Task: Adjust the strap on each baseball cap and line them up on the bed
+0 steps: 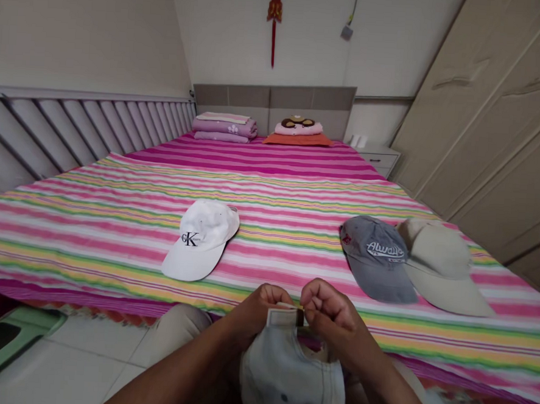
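Observation:
I hold a pale grey cap (287,374) upside-back toward me, low at the front edge of the bed. My left hand (257,308) pinches its back strap (285,317) from the left. My right hand (331,312) is closed on the strap's other end, fingers curled at the buckle. A white cap (202,239) with a dark logo lies on the striped bedspread (271,190) to the left. To the right on the bed lie a grey cap (379,257) with white lettering and a beige cap (440,264), touching each other.
Folded purple bedding (224,127) and a pillow on an orange cushion (299,130) sit at the headboard. A wardrobe (499,118) stands along the right. A nightstand (378,155) is at the far right corner. A green stool (0,344) stands on the tiled floor at left.

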Demonstrator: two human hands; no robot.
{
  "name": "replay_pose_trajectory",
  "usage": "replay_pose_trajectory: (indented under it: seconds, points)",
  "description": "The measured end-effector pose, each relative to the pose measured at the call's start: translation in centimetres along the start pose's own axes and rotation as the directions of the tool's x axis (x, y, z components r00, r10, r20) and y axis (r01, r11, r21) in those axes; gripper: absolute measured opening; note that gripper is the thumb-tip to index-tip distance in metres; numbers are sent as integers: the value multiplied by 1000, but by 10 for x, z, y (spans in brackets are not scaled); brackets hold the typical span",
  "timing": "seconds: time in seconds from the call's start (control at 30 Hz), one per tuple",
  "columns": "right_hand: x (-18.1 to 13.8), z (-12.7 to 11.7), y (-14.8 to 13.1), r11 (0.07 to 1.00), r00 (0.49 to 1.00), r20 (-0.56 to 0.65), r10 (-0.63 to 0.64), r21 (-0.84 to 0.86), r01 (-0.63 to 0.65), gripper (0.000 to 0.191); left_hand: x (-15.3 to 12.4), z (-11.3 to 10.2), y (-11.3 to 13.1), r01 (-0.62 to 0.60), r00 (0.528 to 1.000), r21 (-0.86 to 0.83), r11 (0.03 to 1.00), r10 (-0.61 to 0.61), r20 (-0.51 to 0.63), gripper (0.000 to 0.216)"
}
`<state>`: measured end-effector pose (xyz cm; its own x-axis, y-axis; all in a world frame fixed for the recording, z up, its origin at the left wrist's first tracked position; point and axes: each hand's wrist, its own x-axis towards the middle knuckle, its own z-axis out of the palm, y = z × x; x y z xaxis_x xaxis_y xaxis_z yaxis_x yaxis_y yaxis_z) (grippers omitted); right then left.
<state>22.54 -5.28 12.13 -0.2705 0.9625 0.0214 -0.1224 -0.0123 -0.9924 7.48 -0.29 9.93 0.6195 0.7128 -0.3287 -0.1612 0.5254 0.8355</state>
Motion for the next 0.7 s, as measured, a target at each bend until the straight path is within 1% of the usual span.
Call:
replay_pose_trajectory:
  seconds: [0.1, 0.17, 0.2, 0.27, 0.33, 0.37, 0.4, 0.43, 0.47, 0.5, 0.53, 0.57, 0.6, 0.63, 0.67, 0.7]
  points:
    - [2, 0, 1, 999, 1000, -2, -30, -37, 29, 17, -3, -6, -1, -14, 999, -22, 1000, 15, 46, 30]
    - [5, -3, 3, 999, 998, -53, -38, -14, 37, 19, -6, -12, -1, -74, 994, -73, 995, 80, 81, 35]
    - [8, -6, 4, 999, 995, -89, -35, 12, 36, 20, -7, -15, 0, -105, 990, -100, 989, 113, 81, 35]
    - [12, -12, 7, 994, 979, -199, -37, 95, 57, 20, -10, -20, 2, -154, 986, -148, 977, 162, 44, 31]
    - [17, -19, 9, 971, 942, -334, -39, 211, 115, 22, -13, -25, 4, -180, 983, -185, 966, 181, -12, 25]
    - [18, -22, 11, 952, 926, -376, -28, 273, 140, 24, -14, -28, 6, -185, 983, -205, 961, 182, -33, 23]
    - [20, -25, 13, 933, 925, -379, -6, 331, 141, 26, -15, -30, 7, -187, 982, -229, 955, 182, -44, 23]
    - [21, -26, 16, 920, 943, -332, 35, 378, 99, 29, -16, -32, 8, -189, 982, -258, 948, 182, -50, 23]
    - [21, -26, 19, 914, 966, -241, 92, 406, 15, 31, -17, -34, 10, -189, 982, -289, 938, 180, -56, 24]
    - [22, -25, 23, 906, 980, -125, 158, 412, -94, 33, -18, -35, 11, -190, 982, -315, 930, 181, -60, 24]
    - [22, -22, 27, 893, 975, -11, 221, 405, -198, 33, -19, -37, 13, -197, 980, -333, 922, 186, -65, 23]
    - [23, -19, 31, 873, 959, 80, 273, 399, -281, 32, -20, -38, 16, -205, 979, -340, 918, 191, -75, 21]
    - [24, -15, 35, 854, 946, 126, 299, 408, -324, 30, -21, -40, 19, -217, 976, -340, 915, 196, -95, 19]
    - [26, -11, 38, 839, 947, 125, 296, 440, -321, 27, -23, -43, 22, -229, 972, -332, 915, 198, -124, 17]
    - [29, -7, 40, 827, 957, 88, 275, 485, -283, 24, -25, -46, 26, -234, 969, -325, 916, 193, -156, 16]
    - [33, -3, 40, 817, 968, 25, 251, 531, -226, 21, -27, -51, 30, -227, 967, -330, 916, 172, -186, 15]
